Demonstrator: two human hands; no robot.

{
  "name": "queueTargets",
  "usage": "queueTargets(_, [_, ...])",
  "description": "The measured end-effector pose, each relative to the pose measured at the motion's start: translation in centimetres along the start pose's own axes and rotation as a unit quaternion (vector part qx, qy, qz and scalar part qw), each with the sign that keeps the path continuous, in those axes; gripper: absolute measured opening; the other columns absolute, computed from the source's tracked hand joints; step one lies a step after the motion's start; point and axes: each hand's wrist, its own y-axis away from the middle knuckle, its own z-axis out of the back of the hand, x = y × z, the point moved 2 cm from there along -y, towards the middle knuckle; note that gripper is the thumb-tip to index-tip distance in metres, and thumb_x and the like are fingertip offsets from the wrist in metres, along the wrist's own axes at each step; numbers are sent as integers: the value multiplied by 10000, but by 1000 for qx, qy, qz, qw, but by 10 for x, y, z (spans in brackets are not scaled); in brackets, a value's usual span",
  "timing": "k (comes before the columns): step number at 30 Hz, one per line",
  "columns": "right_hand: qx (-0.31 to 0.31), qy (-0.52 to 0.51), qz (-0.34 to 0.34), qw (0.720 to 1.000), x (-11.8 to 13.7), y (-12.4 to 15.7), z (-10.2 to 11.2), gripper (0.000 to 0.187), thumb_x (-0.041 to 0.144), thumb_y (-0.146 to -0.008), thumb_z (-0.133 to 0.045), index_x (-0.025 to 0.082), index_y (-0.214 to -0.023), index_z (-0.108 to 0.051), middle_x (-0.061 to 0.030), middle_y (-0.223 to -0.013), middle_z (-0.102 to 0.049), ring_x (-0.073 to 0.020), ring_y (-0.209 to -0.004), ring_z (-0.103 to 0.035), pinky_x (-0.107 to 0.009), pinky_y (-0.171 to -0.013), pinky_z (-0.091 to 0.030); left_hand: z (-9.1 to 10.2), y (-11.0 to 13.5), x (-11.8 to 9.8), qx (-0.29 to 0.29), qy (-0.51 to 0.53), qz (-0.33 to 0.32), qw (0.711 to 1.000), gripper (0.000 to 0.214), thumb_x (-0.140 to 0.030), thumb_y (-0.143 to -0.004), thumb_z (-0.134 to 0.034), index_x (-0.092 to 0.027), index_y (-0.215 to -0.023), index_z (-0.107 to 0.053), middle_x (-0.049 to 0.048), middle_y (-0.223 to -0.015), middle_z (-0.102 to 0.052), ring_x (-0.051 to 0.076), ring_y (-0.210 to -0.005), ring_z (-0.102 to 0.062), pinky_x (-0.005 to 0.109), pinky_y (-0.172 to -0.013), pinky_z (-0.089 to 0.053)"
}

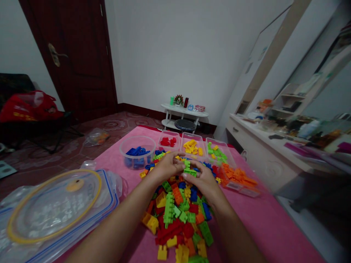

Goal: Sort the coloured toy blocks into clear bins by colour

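Above a heap of mixed toy building bricks [175,210], my left hand [168,168] and my right hand [203,179] meet over light green bricks [189,168]. My right hand pinches the green bricks between thumb and fingers. My left thumb and fingertips close on their left side; the exact contact is partly hidden. Red, yellow, blue, green and orange bricks lie under and in front of both hands. Behind them stand a round clear tub [137,160] with blue bricks, a clear box [169,136] with red ones, and another box [192,138] with yellow ones.
A clear box [229,155] holds mostly green bricks; an orange-brick box [241,190] sits to the right. A yellow-rimmed clear lid [20,239] lies on plastic bags at left. The pink tabletop [263,226] borders a white dresser [255,146].
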Motion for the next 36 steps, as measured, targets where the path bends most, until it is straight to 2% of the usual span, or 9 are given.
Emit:
queueTargets(7, [-54,32,1,998,4,-3,13,560,376,-554,-795,182,-1048,-618,-77,-1023,-669,-203,-754,-661,-281,-547,-536,-9,7,-14,-34,22,28,999,405,-131,-715,-658,-133,-1114,-589,99,-1048,-629,111,-660,-639,265,-616,-555])
queueTargets(12, [-146,125,10,981,18,-42,66,583,359,-564,-808,169,-1076,-603,-73,-945,-686,-178,-703,-664,-264,-534,-557,7,-2,-8,-58,-64,-25,996,311,-149,-774,-586,-124,-1081,-628,113,-1047,-663,136,-690,-658,258,-599,-539])
queueTargets(17, [-203,328,-71,920,29,-92,132,471,292,-651,-780,114,-1046,-598,-32,-703,-658,-113,-508,-604,-225,-491,-532,14,-7,-4,-100,-205,-82,970,234,-172,-791,-568,-141,-991,-684,74,-920,-712,174,-765,-665,312,-729,-529])
queueTargets(20, [-214,391,-103,889,24,-111,163,479,258,-651,-781,81,-1054,-595,-23,-613,-626,-137,-489,-604,-247,-485,-527,12,-5,2,-138,-329,-125,926,236,-158,-777,-588,-165,-989,-692,73,-988,-706,211,-941,-635,363,-888,-479])
queueTargets(24, [-223,490,-122,833,13,-129,192,565,296,-639,-785,74,-1121,-591,-105,-752,-676,-222,-646,-673,-318,-597,-548,8,-4,19,-131,-434,-191,870,274,-167,-770,-611,-169,-1035,-677,88,-1089,-659,238,-1081,-553,391,-988,-397])
queueTargets(27, [-243,563,-108,782,9,-137,203,706,342,-626,-788,85,-1235,-541,-223,-1098,-627,-308,-936,-655,-385,-793,-516,5,-5,31,-97,-450,-192,867,184,-207,-823,-552,-192,-934,-699,69,-1005,-655,215,-999,-569,361,-923,-427])
queueTargets(29, [-239,608,-100,750,6,-141,204,649,365,-651,-758,123,-1223,-571,-235,-1222,-565,-344,-1067,-598,-406,-855,-480,5,-5,35,-95,-446,-196,868,181,-241,-845,-529,-206,-883,-703,58,-987,-644,208,-975,-567,352,-898,-430])
queueTargets(33, [-179,650,-109,730,-9,-155,195,245,312,-689,-703,193,-902,-722,-124,-972,-691,-287,-980,-640,-326,-785,-483,5,-5,35,-108,-430,-192,876,169,-263,-840,-540,-222,-862,-702,44,-998,-634,206,-970,-559,345,-889,-423])
queueTargets(36, [-133,651,-106,739,-24,-167,187,192,270,-640,-734,210,-822,-729,-75,-804,-704,-235,-874,-661,-274,-720,-481,5,-4,35,-109,-425,-183,880,169,-266,-839,-542,-228,-863,-704,38,-997,-634,207,-974,-555,345,-886,-419])
